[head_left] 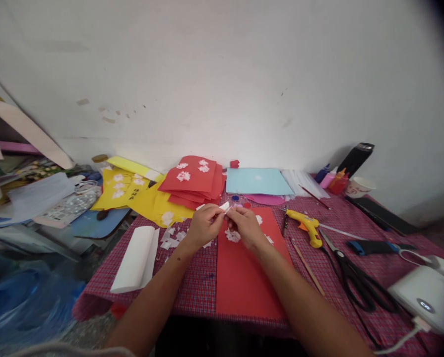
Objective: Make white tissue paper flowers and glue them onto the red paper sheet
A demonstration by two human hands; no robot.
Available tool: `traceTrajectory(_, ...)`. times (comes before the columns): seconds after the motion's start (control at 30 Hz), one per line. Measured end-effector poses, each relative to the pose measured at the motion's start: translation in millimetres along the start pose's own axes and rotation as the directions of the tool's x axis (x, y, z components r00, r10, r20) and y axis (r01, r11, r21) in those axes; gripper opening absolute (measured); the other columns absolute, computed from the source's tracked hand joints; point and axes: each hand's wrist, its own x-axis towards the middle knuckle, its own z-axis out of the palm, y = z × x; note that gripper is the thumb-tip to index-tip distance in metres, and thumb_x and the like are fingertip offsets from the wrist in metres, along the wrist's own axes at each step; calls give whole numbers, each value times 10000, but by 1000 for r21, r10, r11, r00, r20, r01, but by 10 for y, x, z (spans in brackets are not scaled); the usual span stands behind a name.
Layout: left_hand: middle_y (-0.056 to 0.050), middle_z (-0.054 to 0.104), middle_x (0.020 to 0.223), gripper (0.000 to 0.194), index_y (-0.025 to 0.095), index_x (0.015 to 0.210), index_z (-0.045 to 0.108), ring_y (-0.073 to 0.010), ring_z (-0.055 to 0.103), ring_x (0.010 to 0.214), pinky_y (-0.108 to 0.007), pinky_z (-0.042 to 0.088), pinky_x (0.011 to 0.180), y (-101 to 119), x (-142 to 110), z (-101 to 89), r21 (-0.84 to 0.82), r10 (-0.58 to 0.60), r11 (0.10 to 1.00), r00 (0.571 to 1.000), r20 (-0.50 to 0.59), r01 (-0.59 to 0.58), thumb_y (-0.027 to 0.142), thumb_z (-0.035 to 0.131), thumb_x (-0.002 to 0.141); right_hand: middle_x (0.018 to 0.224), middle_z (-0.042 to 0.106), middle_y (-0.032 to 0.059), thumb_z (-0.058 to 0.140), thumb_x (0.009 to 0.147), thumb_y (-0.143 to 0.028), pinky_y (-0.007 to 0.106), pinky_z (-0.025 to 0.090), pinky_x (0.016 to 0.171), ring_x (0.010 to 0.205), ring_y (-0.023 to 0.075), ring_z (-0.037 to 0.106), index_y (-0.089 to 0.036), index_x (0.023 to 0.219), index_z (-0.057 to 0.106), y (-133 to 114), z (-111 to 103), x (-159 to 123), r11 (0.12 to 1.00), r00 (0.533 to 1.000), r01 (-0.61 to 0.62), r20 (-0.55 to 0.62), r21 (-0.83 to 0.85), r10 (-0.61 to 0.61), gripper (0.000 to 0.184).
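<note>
Over the top of a red paper sheet (249, 282), my left hand (204, 225) and my right hand (245, 225) meet fingertip to fingertip. Both pinch a small piece of white paper (225, 206) that sticks up between them. White-pink paper flowers (232, 236) lie on the red sheet, partly hidden by my right hand. Cut white paper scraps (172, 240) are scattered left of my left hand. A folded white paper (134, 260) rests farther left on the checked cloth (192, 297).
A yellow glue gun (306, 227), black-handled scissors (355, 272) and a wooden stick (308, 267) lie to the right. Red cards (197, 176) with flowers, yellow sheets (151, 201) and light blue paper (257, 182) sit behind. Paint bottles (339, 181) and a black flask (356, 157) stand at back right.
</note>
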Motion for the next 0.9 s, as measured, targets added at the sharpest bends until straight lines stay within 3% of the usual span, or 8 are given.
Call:
traceTrajectory(0.33, -41, 709, 836, 118, 187, 863, 703, -163, 644, 786, -273, 503, 725, -51, 4, -2, -160, -165, 972, 985, 59, 172, 211, 588, 855, 489, 536, -42, 600, 789, -361, 223, 310, 409, 411, 99, 446, -194, 635, 580, 16, -2, -5, 993, 997, 76, 19, -90, -74, 228)
traceTrajectory(0.9, -20, 686, 755, 180, 172, 811, 702, -143, 611, 720, -234, 474, 652, -60, 12, 0, -243, -258, 933, 964, 68, 267, 288, 578, 869, 482, 507, -47, 600, 816, -406, 217, 294, 407, 414, 98, 421, -197, 644, 564, 0, 10, -14, 987, 994, 103, 40, -124, -99, 274)
